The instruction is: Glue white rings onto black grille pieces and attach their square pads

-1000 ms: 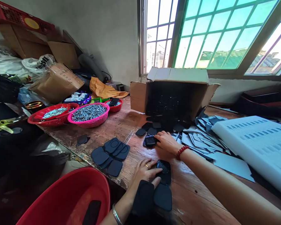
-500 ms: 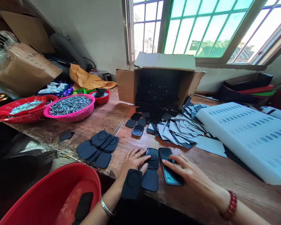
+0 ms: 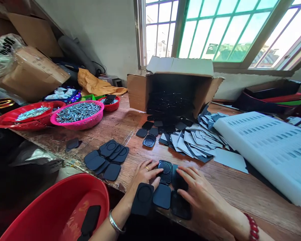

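In the middle front, a hinged black piece lies unfolded, with a ribbed upper panel (image 3: 165,171) and a smooth lower panel (image 3: 162,196). My left hand (image 3: 141,175) rests on the table with fingers spread, its fingertips touching the ribbed panel's left side. Over my left wrist is a black panel marked with a ring (image 3: 142,199). A second black hinged piece (image 3: 181,204) lies flat alongside, close to the first. My right hand (image 3: 203,189) has its fingers on that piece's upper panel and its thumb near the hinge, partly covering it.
Overlapping black pieces (image 3: 111,150) lie to the left. Behind are a cardboard box (image 3: 137,92) with dark contents and a pile of grey-white cards (image 3: 190,140). A white foam tray (image 3: 263,147) is at right. Metal parts fill a pink basket (image 3: 77,124); a red tub (image 3: 52,204) stands front left.
My right hand has straightened the right-hand hinged piece and brought it against the first one; its lower panel now lies nearer the front edge. My left hand stays about where it was.
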`<act>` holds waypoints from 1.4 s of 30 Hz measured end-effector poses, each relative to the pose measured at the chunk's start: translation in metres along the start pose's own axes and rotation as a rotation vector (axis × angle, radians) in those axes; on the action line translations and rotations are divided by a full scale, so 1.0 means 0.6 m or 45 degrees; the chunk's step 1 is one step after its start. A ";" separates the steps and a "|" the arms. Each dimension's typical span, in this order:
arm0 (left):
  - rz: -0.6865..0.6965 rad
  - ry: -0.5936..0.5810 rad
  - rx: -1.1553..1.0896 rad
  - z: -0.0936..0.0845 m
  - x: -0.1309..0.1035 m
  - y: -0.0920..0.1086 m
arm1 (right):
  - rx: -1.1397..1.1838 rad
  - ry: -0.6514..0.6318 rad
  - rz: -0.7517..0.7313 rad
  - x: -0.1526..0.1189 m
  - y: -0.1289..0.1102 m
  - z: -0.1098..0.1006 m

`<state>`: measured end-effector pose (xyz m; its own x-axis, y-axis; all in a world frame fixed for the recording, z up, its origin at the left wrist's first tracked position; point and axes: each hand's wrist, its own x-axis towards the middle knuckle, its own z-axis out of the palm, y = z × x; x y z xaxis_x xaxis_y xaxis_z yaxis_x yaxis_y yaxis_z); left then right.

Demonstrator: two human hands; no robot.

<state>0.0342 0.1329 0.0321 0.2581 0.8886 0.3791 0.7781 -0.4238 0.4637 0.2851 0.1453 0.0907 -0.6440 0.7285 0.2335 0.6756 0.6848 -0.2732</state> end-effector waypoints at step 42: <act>0.060 0.061 0.017 -0.003 -0.003 0.002 | 0.142 0.507 0.619 0.011 0.003 0.057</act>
<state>0.0338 0.1304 0.0337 0.2675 0.8581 0.4384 0.7735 -0.4626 0.4334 0.2697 0.1506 0.0597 -0.0758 0.9214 0.3812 0.8019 0.2835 -0.5259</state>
